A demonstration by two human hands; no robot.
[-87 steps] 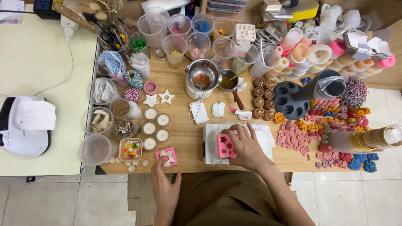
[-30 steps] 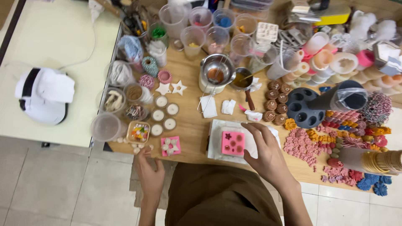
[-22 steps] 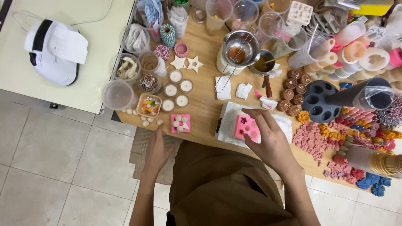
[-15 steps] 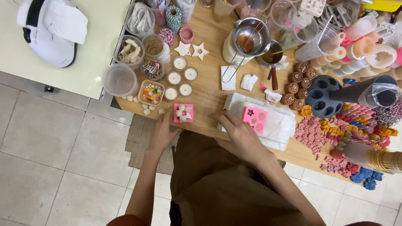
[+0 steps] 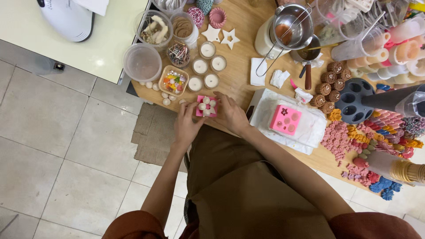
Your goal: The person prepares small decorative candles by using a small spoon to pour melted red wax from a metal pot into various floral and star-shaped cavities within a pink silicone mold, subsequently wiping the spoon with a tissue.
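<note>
Head view, looking straight down: both hands meet at the near edge of the wooden worktop [image 5: 239, 84], over a small pink square mould [image 5: 206, 106] topped with white round pieces. The left hand [image 5: 187, 125] cups the mould's left side with its fingers curled against it; the right hand [image 5: 231, 114] closes on its right side from the worktop side, fingertips touching the top. So the mould is clamped between the two hands, sitting right at the edge, just below a small tray of coloured beads [image 5: 173, 82] and four white tealights [image 5: 204, 73]. A second pink mould [image 5: 286, 120] lies untouched on a white cloth [image 5: 310, 128] well to the right.

By my reading, the step in hand is working the white pieces at the small mould, seating or freeing them. The next move would call for a steady grip with one hand and light fingertip pressure with the other, since the mould sits close to the drop-off and loose white balls [image 5: 164, 98] lie just beside it.
</note>
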